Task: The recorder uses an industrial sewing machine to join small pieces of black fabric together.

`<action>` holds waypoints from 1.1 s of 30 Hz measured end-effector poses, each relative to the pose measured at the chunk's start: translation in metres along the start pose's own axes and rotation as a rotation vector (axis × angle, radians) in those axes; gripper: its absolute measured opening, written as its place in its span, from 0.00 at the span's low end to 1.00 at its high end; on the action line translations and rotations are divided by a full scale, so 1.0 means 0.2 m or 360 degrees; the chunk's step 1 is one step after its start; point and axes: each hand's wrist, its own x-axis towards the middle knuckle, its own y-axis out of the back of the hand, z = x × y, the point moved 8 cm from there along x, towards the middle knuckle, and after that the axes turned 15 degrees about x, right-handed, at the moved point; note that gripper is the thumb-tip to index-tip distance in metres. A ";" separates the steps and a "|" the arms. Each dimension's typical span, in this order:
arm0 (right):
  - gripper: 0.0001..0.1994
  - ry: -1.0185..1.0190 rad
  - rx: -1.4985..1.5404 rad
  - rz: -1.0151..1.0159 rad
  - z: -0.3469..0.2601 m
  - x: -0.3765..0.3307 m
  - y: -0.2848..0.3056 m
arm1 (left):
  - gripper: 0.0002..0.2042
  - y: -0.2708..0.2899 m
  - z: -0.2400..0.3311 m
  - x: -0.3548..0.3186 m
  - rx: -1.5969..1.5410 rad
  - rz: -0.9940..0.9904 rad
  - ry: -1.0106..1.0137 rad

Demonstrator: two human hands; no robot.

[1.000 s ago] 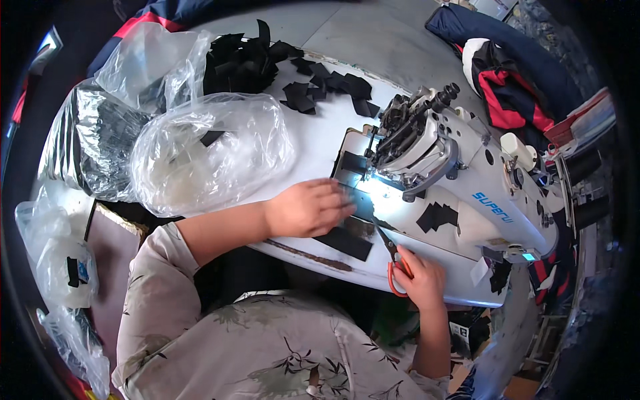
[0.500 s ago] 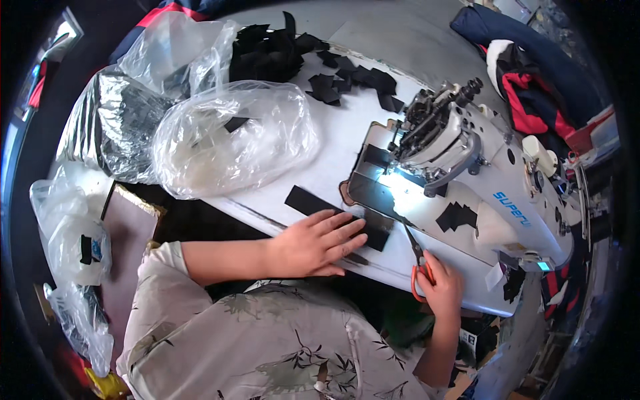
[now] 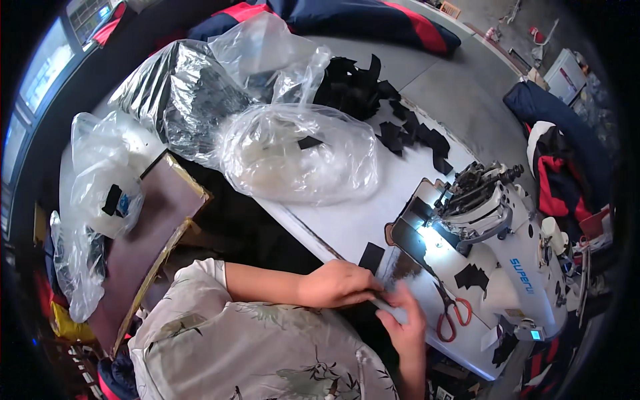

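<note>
Over the near edge of the table, my left hand is closed, its fingers curled in; what they hold, if anything, is hidden. Close against its fingertips is my right hand, thumb and fingers apart and a little blurred, with nothing visible in it. A black fabric strip lies just beyond my left knuckles; I cannot tell whether it touches them. Scissors with orange-red handles rest on the table to the right of my right hand. Beyond them stands a white sewing machine, its lamp lit over the stitching area.
A clear plastic bag lies on the white table, beside a silvery bag. Black fabric pieces pile up at the back. More plastic bags sit on a brown board at left.
My right hand has let go of the scissors, which now lie on the table. My left hand has left its flat place on the black strip and closed near the right. The view has shifted.
</note>
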 end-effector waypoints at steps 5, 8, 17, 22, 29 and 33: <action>0.09 0.0397 -0.0379 -0.0086 -0.07 0.17 -0.09 | 0.11 0.15 -0.09 0.04 -0.0160 -0.0053 0.0386; 0.05 0.0408 -0.0447 0.0019 -0.05 0.17 -0.04 | 0.13 0.51 -0.07 0.07 -0.0068 0.0460 0.0367; 0.06 0.0380 -0.0306 0.0184 0.13 0.11 0.05 | 0.20 0.61 -0.31 0.18 0.1132 0.0295 0.0301; 0.05 0.0134 -0.0212 0.0195 0.15 0.13 0.07 | 0.17 0.39 -0.38 0.24 -0.1196 0.0334 0.0938; 0.05 0.0127 -0.0107 0.0251 0.19 0.12 0.06 | 0.15 0.16 -0.34 0.22 -0.1604 0.0003 0.1031; 0.06 -0.0086 0.0223 0.0330 0.19 0.12 0.04 | 0.16 0.08 -0.32 0.20 -0.1691 -0.0093 0.1091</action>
